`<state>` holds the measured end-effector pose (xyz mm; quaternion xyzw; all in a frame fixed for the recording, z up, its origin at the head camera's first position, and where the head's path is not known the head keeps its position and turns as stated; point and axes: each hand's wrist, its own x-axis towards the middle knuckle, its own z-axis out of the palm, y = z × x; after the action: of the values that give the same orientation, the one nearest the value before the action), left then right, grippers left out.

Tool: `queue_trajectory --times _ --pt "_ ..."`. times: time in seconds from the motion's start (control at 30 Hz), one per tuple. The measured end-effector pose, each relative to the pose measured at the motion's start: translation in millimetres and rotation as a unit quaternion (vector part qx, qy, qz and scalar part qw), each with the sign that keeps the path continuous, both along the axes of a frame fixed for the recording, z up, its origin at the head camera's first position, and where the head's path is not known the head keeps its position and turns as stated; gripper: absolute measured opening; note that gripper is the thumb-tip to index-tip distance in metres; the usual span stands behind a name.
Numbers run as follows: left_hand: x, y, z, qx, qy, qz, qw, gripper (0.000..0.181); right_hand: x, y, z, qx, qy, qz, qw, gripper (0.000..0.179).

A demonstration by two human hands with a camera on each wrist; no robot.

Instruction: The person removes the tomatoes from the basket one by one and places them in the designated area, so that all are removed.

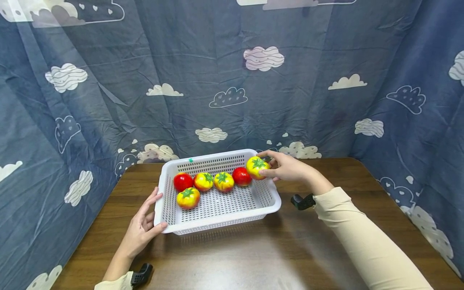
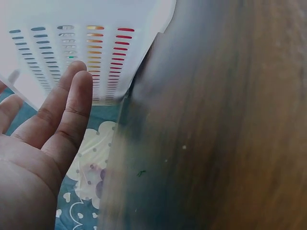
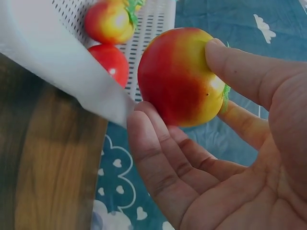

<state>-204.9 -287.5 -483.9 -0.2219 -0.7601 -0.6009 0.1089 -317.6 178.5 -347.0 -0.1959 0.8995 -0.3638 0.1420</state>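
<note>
A white plastic basket (image 1: pixel 217 223) with slotted walls holds several toy tomatoes in red and yellow. Its left end is held by my left hand (image 1: pixel 139 227), thumb at the front corner and forefinger at the rim. In the left wrist view, two fingers (image 2: pixel 79 103) lie along the basket's outer wall. My right hand (image 1: pixel 290 167) pinches a yellow-red tomato (image 1: pixel 256 167) with a green leafy top over the basket's back right corner. The right wrist view shows this tomato (image 3: pixel 180 79) between thumb and fingers, with fingertips (image 3: pixel 141 124) close to the basket rim.
Inside the basket, a red fruit (image 1: pixel 241 176) lies near the held tomato. Another red one (image 1: pixel 183 182) is at the left, with yellow-red tomatoes (image 1: pixel 224 182) between them. The brown wooden table (image 1: pixel 232 257) ends at a blue cloud-print curtain (image 1: pixel 217 117).
</note>
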Motion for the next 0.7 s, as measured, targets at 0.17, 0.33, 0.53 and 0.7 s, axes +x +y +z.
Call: queue_trajectory --times 0.17,0.33,0.53,0.7 --pt "-0.3 0.4 -0.3 -0.001 0.005 0.004 1.0000 0.078 -1.3 6.6 1.2 0.003 -0.001 -0.011 0.9999 0.066" --pt "-0.5 0.6 -2.0 -0.002 0.009 0.010 0.9999 0.077 -2.9 15.2 1.0 -0.004 0.005 -0.014 0.9999 0.066" --pt "-0.4 1.4 -2.3 0.000 0.008 0.014 0.9999 0.078 -4.1 27.9 0.0 -0.011 0.001 -0.028 0.9996 0.067" --pt "-0.6 1.6 -2.9 0.001 0.010 0.015 0.9998 0.078 -6.0 38.3 -2.5 -0.014 0.010 -0.032 0.9993 0.069"
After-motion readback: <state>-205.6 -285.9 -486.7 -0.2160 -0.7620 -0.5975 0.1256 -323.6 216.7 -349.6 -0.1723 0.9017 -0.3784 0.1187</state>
